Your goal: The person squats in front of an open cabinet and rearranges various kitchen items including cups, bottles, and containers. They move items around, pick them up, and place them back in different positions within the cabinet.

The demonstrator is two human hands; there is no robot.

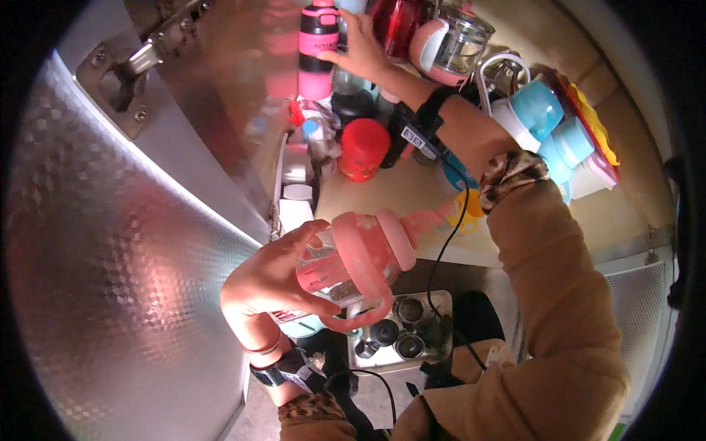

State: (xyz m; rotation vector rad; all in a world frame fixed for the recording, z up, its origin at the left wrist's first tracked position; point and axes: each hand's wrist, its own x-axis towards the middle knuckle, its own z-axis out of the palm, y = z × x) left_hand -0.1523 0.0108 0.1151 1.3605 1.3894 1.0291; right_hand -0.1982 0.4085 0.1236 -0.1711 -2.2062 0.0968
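My left hand [276, 275] grips the clear lower body of a pink plastic drinking bottle [367, 259] with a curved carry handle, tilted on its side above the counter's front edge. Farther back, my right hand [358, 49] has its thumb and fingers around the side of a pink and black sports bottle [317, 41], which stands upright by the metal side wall. Between the two hands sits a red lidded jar [364, 146]. A small yellow plastic item [466, 212] lies just right of the pink bottle's top.
A glass kettle [458, 44], turquoise cups [535, 110] and a red container [400, 25] stand at the back and right. Left are a white container [296, 212] and an open metal door [138, 264]. Below, a metal tray [375, 358] holds dark round parts; a black cable [441, 248] hangs down.
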